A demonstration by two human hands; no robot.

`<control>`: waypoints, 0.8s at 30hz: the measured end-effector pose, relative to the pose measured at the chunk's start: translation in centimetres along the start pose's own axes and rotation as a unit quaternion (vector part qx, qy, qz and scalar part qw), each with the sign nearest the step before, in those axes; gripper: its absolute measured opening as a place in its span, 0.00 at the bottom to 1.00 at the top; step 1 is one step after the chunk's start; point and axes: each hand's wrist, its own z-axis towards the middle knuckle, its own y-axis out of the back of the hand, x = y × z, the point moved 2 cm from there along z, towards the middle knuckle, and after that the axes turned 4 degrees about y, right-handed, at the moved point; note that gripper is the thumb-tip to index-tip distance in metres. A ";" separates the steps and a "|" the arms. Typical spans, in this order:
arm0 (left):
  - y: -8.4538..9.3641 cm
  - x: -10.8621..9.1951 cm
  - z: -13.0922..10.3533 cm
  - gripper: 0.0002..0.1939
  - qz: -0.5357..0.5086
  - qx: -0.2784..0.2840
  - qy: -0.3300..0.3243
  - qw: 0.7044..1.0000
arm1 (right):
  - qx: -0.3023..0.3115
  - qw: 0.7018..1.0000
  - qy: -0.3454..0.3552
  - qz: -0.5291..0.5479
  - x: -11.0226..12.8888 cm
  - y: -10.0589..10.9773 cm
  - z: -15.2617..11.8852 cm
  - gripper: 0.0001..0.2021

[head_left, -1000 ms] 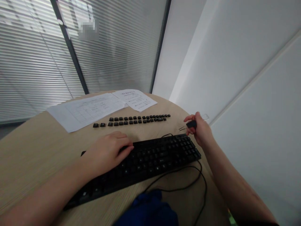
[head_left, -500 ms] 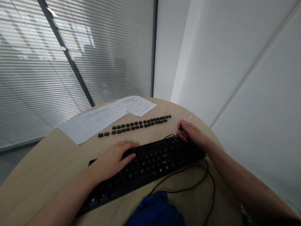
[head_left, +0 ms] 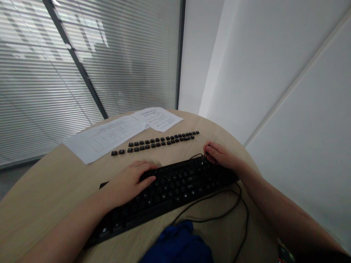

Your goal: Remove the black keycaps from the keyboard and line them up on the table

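A black keyboard [head_left: 175, 190] lies at a slant across the table in front of me. My left hand [head_left: 134, 180] grips its left half, fingers over the far edge and thumb lying on the keys. At the right end, my right hand [head_left: 218, 155] pinches a keycap puller [head_left: 203, 157] with thin metal wires. The wire tips point down at the top row of keys; whether they hook a key I cannot tell. Beyond the keyboard, several loose black keycaps [head_left: 153, 145] stand in two rows.
Printed paper sheets [head_left: 106, 137] lie at the back left of the round wooden table [head_left: 55, 197]. A black cable [head_left: 216, 219] loops on the near right side, beside a crumpled blue cloth [head_left: 178, 244]. A white wall [head_left: 287, 73] rises beyond the table's right edge.
My right hand has lowered the keycap puller slightly toward the keys and turned it a little. The left hand stays on the keyboard. The whole view has shifted slightly.
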 end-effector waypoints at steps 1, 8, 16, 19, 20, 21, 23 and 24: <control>0.0 0.0 0.0 0.18 -0.001 0.001 0.000 1.000 | 0.004 1.000 0.005 -0.002 -0.1 0.1 0.0 0.22; 0.1 0.0 0.0 0.18 0.005 0.010 0.004 1.000 | 0.054 0.992 0.084 -0.077 0.6 0.1 -0.6 0.16; -0.1 0.2 0.0 0.20 0.010 0.002 0.010 1.000 | 0.084 0.968 0.165 -0.170 1.6 -0.2 -0.9 0.12; -0.2 0.3 0.0 0.21 0.013 0.000 0.013 1.000 | 0.097 0.966 0.167 -0.173 1.4 -0.1 -0.8 0.12; -0.1 0.3 0.0 0.21 0.015 0.000 0.013 1.000 | 0.100 0.965 0.167 -0.174 1.4 0.0 -0.8 0.11; -0.1 0.3 -0.1 0.21 0.016 0.002 0.014 1.000 | 0.102 0.965 0.166 -0.176 1.4 0.0 -0.8 0.11; -0.1 0.2 -0.1 0.21 0.016 0.004 0.011 1.000 | 0.104 0.964 0.162 -0.182 1.4 0.1 -0.8 0.09; 0.0 0.2 -0.1 0.21 0.015 0.003 0.009 1.000 | 0.106 0.964 0.160 -0.184 1.4 0.1 -0.8 0.08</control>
